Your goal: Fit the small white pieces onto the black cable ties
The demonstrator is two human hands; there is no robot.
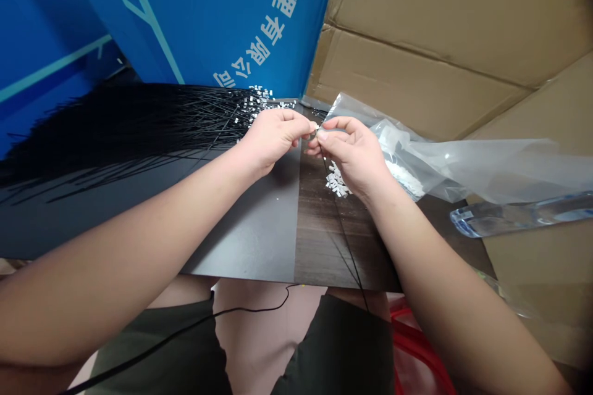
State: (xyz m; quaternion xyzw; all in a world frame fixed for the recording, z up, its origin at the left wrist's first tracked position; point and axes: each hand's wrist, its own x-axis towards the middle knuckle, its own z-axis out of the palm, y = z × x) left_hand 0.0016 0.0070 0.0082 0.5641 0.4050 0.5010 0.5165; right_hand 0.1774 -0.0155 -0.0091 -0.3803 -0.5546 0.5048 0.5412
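My left hand (pixel 280 136) is closed in a pinch above the table, its fingertips almost meeting those of my right hand. Whatever the left fingertips hold is too small to make out. Between thumb and finger, my right hand (pixel 354 151) pinches a thin black strand (pixel 345 234) near its upper end. The strand runs down past the table's front edge. Just under the right hand lies a pile of small white pieces (pixel 337 182), partly covered by it. Left of my hands, a large bundle of black strands (pixel 139 123) has white tips (pixel 257 99) at its right end.
A clear plastic bag (pixel 403 166) with white pieces in it lies to the right, beside a clear plastic wrapper (pixel 519 216). Cardboard (pixel 417 24) and a blue printed panel (pixel 208 12) stand behind the table (pixel 259 228). A black cable (pixel 185 324) crosses my lap.
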